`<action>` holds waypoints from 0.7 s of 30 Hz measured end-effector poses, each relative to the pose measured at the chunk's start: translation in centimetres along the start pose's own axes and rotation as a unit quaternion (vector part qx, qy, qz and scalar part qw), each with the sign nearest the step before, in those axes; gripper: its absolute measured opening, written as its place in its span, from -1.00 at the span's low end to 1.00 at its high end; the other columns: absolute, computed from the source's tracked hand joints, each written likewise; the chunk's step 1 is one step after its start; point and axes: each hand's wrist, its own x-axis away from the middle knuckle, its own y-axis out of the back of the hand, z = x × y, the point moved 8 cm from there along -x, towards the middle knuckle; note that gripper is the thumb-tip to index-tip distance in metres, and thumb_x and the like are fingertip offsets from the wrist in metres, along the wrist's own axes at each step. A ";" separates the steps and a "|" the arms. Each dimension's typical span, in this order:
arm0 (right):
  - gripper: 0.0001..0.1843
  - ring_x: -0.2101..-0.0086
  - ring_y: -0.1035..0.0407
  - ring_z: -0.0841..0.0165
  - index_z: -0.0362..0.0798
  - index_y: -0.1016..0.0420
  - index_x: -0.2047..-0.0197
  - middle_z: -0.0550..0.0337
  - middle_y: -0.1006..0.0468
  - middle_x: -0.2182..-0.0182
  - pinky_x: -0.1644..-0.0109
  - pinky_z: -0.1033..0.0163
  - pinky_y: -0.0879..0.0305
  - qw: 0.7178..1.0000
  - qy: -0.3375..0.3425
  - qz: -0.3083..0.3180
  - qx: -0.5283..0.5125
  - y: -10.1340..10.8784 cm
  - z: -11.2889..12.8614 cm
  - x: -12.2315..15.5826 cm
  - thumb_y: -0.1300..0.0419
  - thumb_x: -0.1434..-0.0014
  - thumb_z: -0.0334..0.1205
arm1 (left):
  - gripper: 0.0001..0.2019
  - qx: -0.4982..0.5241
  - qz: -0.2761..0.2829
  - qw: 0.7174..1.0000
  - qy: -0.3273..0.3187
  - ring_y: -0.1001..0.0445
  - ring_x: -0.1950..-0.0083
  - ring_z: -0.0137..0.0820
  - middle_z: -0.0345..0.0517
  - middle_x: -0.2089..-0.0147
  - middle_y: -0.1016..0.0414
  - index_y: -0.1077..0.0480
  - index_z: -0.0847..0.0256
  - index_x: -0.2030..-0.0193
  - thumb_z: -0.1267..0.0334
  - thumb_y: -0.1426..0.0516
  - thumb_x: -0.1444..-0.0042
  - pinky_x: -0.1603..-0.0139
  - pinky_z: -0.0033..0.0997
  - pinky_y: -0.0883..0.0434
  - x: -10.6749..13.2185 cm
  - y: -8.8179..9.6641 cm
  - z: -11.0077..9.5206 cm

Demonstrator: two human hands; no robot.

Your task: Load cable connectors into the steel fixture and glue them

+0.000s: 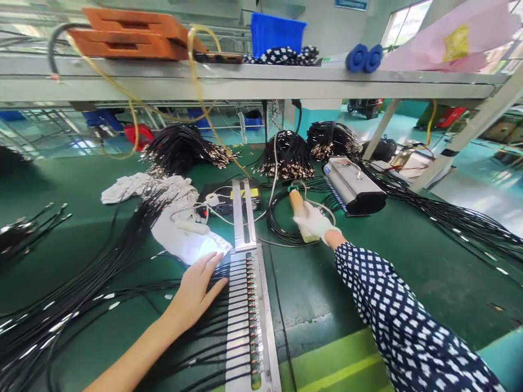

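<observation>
My left hand [195, 291] lies flat with fingers stretched out on black cables [122, 305] that run into a long metal fixture rail [248, 305] on the green table. My right hand [314, 220], in a white glove with a dotted dark sleeve, is closed around a yellowish tool handle [300, 215] with a green tip, beyond the rail. A hose or cord runs from that tool.
Bundles of black cables with metal ends [183, 147] stand at the back, with more loose cables at right [457, 218]. A silver-black box device [353, 185], white cloths [175, 218], an overhead shelf [245, 81] with orange trays and a blue bin [277, 32].
</observation>
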 end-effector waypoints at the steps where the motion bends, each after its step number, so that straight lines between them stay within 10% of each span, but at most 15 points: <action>1: -0.19 -0.07 -0.39 -0.18 -0.13 -0.33 -0.25 -0.30 -0.43 -0.12 -0.16 -0.27 -0.24 1.000 0.005 -0.006 0.002 0.1 0.5 -0.4 -0.29 -0.03 0.14 | -0.46 -0.021 -0.006 1.000 0.003 -0.29 -0.34 -0.11 0.11 -0.34 -0.30 -0.20 0.16 -0.37 -0.01 -0.02 -0.33 -0.34 0.09 -0.27 -0.1 -0.5 0.4; 6: -0.49 -0.18 -0.29 0.03 -0.04 -0.44 -0.15 -0.09 -0.45 -0.14 -0.30 -0.09 -0.14 0.992 0.109 -0.063 -0.005 0.3 7.2 0.9 -0.03 -0.29 0.08 | -0.55 -0.080 -0.016 0.996 0.020 -0.28 -0.34 -0.12 0.11 -0.31 -0.36 -0.33 0.17 -0.29 0.06 0.01 -0.35 -0.36 0.07 -0.21 -0.1 -2.0 0.3; 10: -0.65 -0.06 -0.41 0.22 0.09 -0.52 -0.07 0.15 -0.56 -0.04 -0.24 0.12 -0.25 0.977 0.211 0.000 0.009 -4.0 15.3 -0.8 -0.05 -0.33 -0.03 | -0.55 -0.085 -0.015 0.996 0.022 -0.27 -0.34 -0.10 0.12 -0.30 -0.36 -0.34 0.18 -0.28 0.08 -0.01 -0.34 -0.35 0.09 -0.19 -0.1 -2.1 0.0; 16: -0.51 -0.23 -0.25 0.06 -0.19 -0.30 -0.27 -0.20 -0.31 -0.28 -0.31 -0.13 -0.15 0.981 0.168 0.007 0.096 -9.4 22.7 -9.1 -0.10 -0.35 -0.15 | -0.57 -0.085 -0.033 0.995 0.033 -0.26 -0.34 -0.12 0.06 -0.32 -0.36 -0.34 0.15 -0.28 0.09 -0.03 -0.34 -0.36 0.04 -0.16 -0.1 -2.1 0.0; 21: -0.57 -0.12 -0.35 0.04 -0.28 -0.43 -0.14 -0.25 -0.45 -0.13 -0.22 -0.14 -0.23 0.977 0.164 0.024 0.135 -7.0 26.2 -10.0 -0.11 -0.35 -0.14 | -0.57 -0.069 -0.041 0.996 0.048 -0.27 -0.33 -0.13 0.05 -0.30 -0.38 -0.37 0.14 -0.25 0.04 -0.02 -0.34 -0.37 0.01 -0.15 -0.4 -1.7 -0.1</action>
